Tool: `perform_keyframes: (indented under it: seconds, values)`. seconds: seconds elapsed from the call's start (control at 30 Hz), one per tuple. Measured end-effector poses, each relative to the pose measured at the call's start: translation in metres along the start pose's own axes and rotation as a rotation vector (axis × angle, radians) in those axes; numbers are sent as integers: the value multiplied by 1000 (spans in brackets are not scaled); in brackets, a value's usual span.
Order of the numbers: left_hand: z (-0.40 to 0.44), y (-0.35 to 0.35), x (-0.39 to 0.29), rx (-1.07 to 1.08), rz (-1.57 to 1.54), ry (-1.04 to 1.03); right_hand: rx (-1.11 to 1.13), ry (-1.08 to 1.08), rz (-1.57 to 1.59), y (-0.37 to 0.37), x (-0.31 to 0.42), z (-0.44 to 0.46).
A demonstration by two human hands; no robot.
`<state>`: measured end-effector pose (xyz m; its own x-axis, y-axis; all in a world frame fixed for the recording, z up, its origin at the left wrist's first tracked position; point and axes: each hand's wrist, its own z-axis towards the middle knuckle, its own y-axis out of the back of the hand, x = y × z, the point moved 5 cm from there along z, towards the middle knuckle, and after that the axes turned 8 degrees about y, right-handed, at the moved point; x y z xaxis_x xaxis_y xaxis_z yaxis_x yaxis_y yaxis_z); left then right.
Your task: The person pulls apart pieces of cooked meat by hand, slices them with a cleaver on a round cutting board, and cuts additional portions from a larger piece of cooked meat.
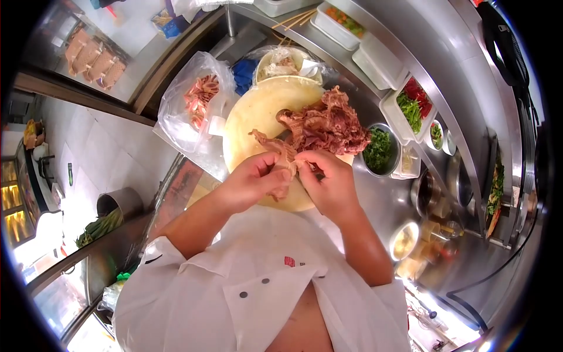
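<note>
Both my hands are closed on one piece of cooked meat [280,146] above the near part of a round, yellowish cutting board [249,117]. My left hand [249,182] pinches it between thumb and fingers, and part of the meat hangs below. From the other side, my right hand [329,182] grips its edge, close to the left fingertips. Just beyond, a large heap of reddish-brown cooked meat [331,126] lies on the right half of the board, partly hidden by the piece I hold.
Left of the board lies a clear plastic bag [171,102] with meat pieces [202,97]. Behind it stands a plastic-lined bowl [264,67]. To the right are a metal bowl of chopped greens [378,149] and a white tray [390,108] of green and red vegetables. A metal shelf [404,41] curves behind.
</note>
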<state>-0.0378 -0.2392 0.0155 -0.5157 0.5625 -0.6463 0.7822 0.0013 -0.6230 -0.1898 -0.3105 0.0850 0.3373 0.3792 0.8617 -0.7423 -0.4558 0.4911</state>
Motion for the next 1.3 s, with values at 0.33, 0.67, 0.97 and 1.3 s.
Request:
perform_keyframes:
  seconds: [0.33,0.67,0.97,1.3]
  values:
    - [5,11,10,-44,30,-5,-20,-148,209,-2,-33,-3]
    - [11,53,25,-253,199,-27,-127,-377,413,-32,-137,67]
    - [-6,65,25,-317,215,44,-263,-561,769,-54,-210,209]
    - [2,88,42,-357,68,-81,-95,-532,418,-18,-195,15]
